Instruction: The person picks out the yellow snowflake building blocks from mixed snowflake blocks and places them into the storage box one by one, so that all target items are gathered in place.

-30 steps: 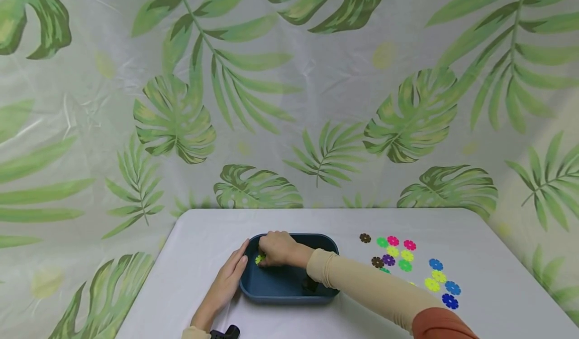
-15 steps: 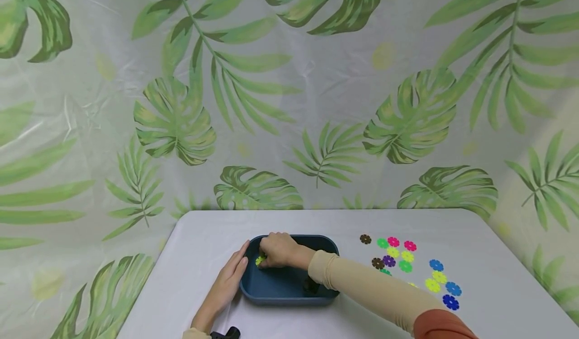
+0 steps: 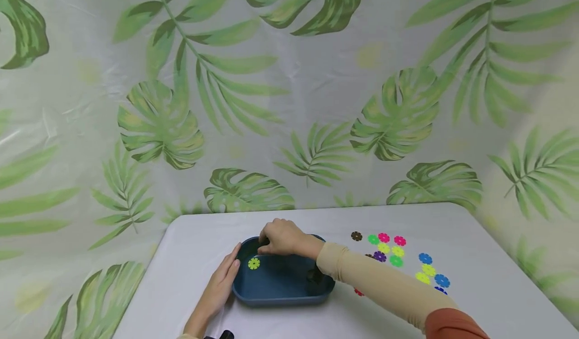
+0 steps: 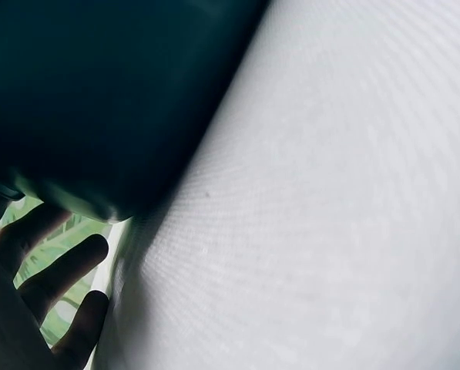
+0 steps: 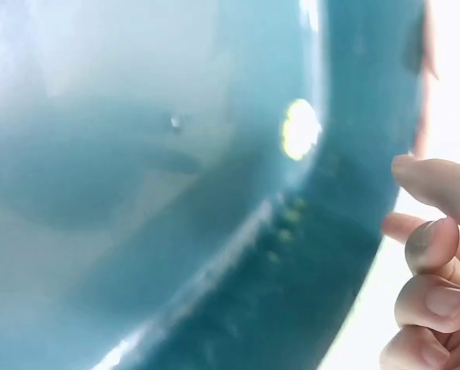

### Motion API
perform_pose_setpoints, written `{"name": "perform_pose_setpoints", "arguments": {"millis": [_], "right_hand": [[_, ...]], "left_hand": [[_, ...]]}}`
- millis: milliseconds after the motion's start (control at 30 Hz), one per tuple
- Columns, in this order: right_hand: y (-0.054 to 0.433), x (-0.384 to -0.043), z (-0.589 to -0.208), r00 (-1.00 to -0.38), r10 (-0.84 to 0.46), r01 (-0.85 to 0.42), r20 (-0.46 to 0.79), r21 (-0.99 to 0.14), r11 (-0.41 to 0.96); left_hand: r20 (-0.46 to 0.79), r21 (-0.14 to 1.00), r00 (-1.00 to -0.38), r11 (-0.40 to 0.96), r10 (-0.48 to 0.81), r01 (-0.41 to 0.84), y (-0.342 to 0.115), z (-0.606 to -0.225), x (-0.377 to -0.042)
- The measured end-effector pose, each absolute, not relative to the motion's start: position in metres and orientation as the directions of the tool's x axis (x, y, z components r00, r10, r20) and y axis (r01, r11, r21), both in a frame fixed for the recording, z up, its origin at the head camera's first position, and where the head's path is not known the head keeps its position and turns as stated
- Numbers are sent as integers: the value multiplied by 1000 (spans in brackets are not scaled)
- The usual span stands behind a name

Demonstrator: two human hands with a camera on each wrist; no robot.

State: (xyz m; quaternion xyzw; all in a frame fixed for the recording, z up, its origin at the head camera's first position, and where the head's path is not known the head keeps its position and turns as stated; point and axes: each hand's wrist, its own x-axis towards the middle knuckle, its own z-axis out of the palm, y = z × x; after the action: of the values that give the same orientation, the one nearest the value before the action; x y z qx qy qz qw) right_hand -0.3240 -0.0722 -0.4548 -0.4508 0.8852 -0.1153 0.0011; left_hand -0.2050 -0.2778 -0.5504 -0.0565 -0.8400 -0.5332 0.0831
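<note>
A dark blue tray (image 3: 280,281) stands on the white table. Flat on its floor near the left end lies a yellow-green flower-shaped disc (image 3: 254,263), a bright glaring spot in the right wrist view. My right hand (image 3: 285,237) hovers over the back left of the tray, apart from that disc. In the right wrist view, its thumb and forefinger are apart, the other fingers bent, with nothing seen between them. My left hand (image 3: 221,281) rests against the tray's left side, fingers extended. Beside the tray wall, the left wrist view shows those fingers (image 4: 64,270) spread.
Several flower-shaped discs lie right of the tray, among them a brown disc (image 3: 356,236), a pink disc (image 3: 400,240) and a blue disc (image 3: 442,280). My right sleeve (image 3: 375,278) hides part of the table. A leaf-patterned curtain (image 3: 316,103) hangs behind.
The right hand has let go of the yellow-green disc, which now lies in the tray, and has lifted slightly away. The left hand stays at the tray's side. The head view has shifted slightly.
</note>
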Motion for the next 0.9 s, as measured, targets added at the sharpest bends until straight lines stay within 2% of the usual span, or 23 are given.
{"name": "perform_pose_setpoints", "arguments": {"millis": [467, 733, 900], "right_hand": [[13, -335, -423, -647, -710, -756, 278, -353, 551], [75, -339, -420, -751, -584, -652, 308, -488, 580], [116, -344, -424, -774, -517, -632, 367, -507, 586]], "left_hand": [[198, 868, -980, 465, -4, 174, -278, -551, -200], [194, 869, -981, 465, -2, 171, -275, -548, -198], [184, 869, -983, 466, 3, 164, -272, -545, -199]]}}
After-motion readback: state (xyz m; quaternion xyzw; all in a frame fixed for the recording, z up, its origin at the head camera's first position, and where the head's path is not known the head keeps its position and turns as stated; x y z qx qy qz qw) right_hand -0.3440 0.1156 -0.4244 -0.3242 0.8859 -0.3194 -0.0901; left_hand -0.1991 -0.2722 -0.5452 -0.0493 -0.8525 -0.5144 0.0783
